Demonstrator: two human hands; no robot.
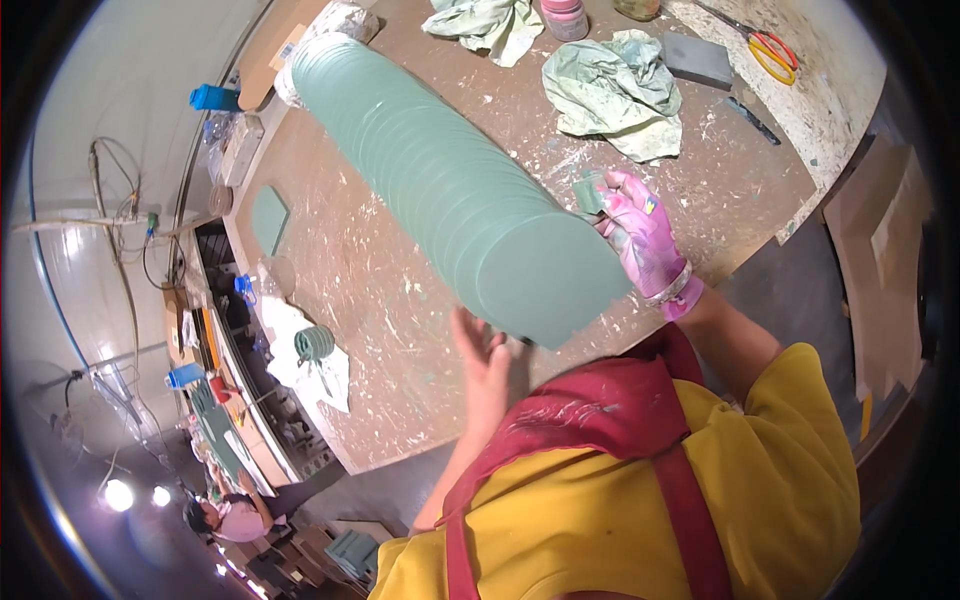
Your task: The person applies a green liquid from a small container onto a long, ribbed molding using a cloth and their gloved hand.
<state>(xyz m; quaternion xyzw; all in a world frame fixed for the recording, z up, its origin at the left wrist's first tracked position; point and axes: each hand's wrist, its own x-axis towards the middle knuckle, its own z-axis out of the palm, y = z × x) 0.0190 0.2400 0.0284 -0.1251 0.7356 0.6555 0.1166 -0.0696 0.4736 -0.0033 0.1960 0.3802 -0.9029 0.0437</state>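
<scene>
A long fanned row of flat green pieces [420, 160] with rounded edges overlaps across the table. The nearest piece [545, 275] shows its whole smooth face, with a straighter edge towards me. My left hand [484, 368] is bare, its fingers apart beside the near left edge of the row; whether they touch it I cannot tell. In a pink, stained glove, my right hand [642, 240] is closed on a small green block [588, 192] at the right edge of the nearest piece. The fingers hide part of that block.
Crumpled green-stained cloths [615, 95], a pink jar [566, 18], a grey block [697, 60], a knife [755, 120] and scissors [770, 55] lie at the table's far right. A loose green piece [269, 220] and a green coil [314, 343] lie left. Another person [235, 515] works beyond.
</scene>
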